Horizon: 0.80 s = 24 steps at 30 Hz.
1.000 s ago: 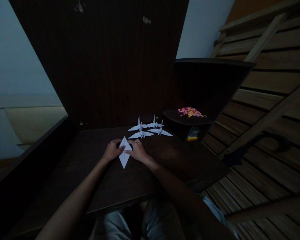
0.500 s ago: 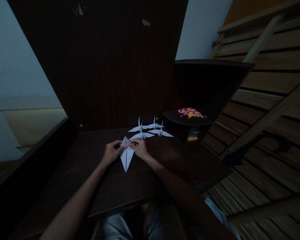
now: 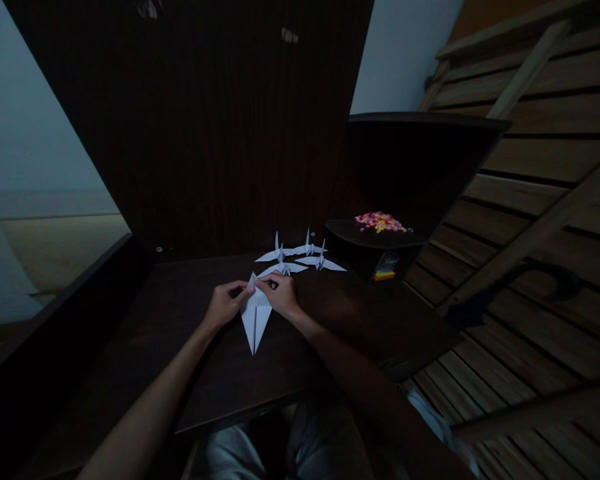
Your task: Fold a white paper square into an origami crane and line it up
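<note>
A white sheet of paper folded into a kite shape (image 3: 255, 321) lies over the dark desk, its long point toward me and a slit down its lower middle. My left hand (image 3: 227, 301) pinches its left edge near the top, thumb on the face. On the other side, my right hand (image 3: 279, 293) grips the upper right edge, with thumb and fingertips close to the top point. Several white origami cranes stand just beyond my hands, among them a front crane (image 3: 284, 268) partly hidden by my right hand and a right crane (image 3: 321, 262).
To the right, a small corner shelf (image 3: 345, 233) bears a heap of pink, red and yellow bits (image 3: 380, 221). Below it sits a yellow-edged item (image 3: 385, 275). A dark panel (image 3: 220, 133) rises behind the desk (image 3: 300, 353). Wooden slats (image 3: 545, 200) stand at the right.
The folded paper's lower point has come slightly nearer to me, and its shape looks longer below. My right fingertips have shifted up toward the top point. The view has tilted a little.
</note>
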Available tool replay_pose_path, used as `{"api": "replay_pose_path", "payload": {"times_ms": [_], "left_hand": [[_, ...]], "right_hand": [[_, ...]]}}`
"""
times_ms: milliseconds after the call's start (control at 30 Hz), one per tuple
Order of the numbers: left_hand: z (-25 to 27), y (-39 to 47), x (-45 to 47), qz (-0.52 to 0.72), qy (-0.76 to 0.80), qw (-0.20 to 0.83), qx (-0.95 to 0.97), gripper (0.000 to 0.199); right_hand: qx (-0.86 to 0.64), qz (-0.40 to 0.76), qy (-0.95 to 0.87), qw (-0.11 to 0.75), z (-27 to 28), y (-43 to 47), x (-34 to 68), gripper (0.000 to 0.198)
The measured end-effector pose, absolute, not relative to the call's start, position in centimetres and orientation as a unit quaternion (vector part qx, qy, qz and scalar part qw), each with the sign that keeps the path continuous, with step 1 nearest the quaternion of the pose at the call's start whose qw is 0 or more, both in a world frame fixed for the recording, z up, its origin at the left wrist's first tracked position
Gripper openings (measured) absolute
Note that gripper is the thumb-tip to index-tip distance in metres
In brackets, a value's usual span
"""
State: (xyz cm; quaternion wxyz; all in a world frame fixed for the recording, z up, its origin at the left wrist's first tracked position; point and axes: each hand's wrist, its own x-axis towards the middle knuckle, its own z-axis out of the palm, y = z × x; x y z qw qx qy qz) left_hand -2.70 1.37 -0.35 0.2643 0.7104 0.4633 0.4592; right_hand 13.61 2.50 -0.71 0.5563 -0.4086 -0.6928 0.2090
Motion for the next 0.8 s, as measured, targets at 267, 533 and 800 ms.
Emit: {"api": "replay_pose_path", "payload": {"times_ms": [267,533,800], "left_hand": [[0.0,1.3,-2.1,0.46,0.452,0.276,0.712,0.026],[0.1,1.1,-1.9,0.438,0.446,0.269,0.733,0.023],[0.5,0.9,-1.8,0.44,0.446,0.273,0.73,0.023]], "right_hand": [[-0.381,0.185,-0.715,0.556,-0.3,2.0,13.3,0.014],[-0.374,0.164,-0.736,0.54,0.1,1.8,13.5,0.019],[-0.344,0.167,-0.757,0.529,0.5,1.3,13.5,0.019]]}}
